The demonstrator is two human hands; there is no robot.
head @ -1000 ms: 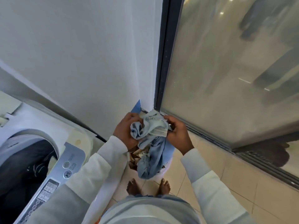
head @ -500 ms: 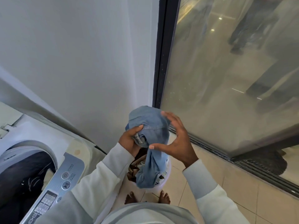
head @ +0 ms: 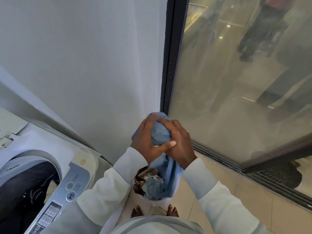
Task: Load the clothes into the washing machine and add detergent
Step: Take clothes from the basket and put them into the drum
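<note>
Top-loading washing machine [head: 42, 146] stands on the floor against the wall, to our left. Its silver control panel [head: 72, 186] faces us. The drum [head: 25, 191] is open, and dark cloth already lies inside. The white basket [head: 157, 202] sits on the floor in the corner where the wall meets the glass door frame, just ahead of our bare feet. We hold the denim garment [head: 160, 135] above the basket, its upper part bunched into a ball and its lower end hanging down into the basket. Left hand [head: 143, 142] and right hand [head: 180, 142] both wrap the ball, fingers curled over the top. The left thumb lies across the front, against the right hand. We judge the step to be lifting this piece clear and carrying it left to the drum. Note to ourselves: gather the hanging end first, or it may drag the brown cloth [head: 141, 179] out or snag on the basket rim. Lift high enough to pass the panel, and drop the garment in loose rather than balled. Materials: the machine top is smooth white plastic, the panel is brushed metal-look with round buttons, and the drum mouth is a broad ring. The basket looks thin, pale and rounded. The denim is pale blue with a stitched seam showing, and probably stiff and weighty. No detergent in view.
</note>
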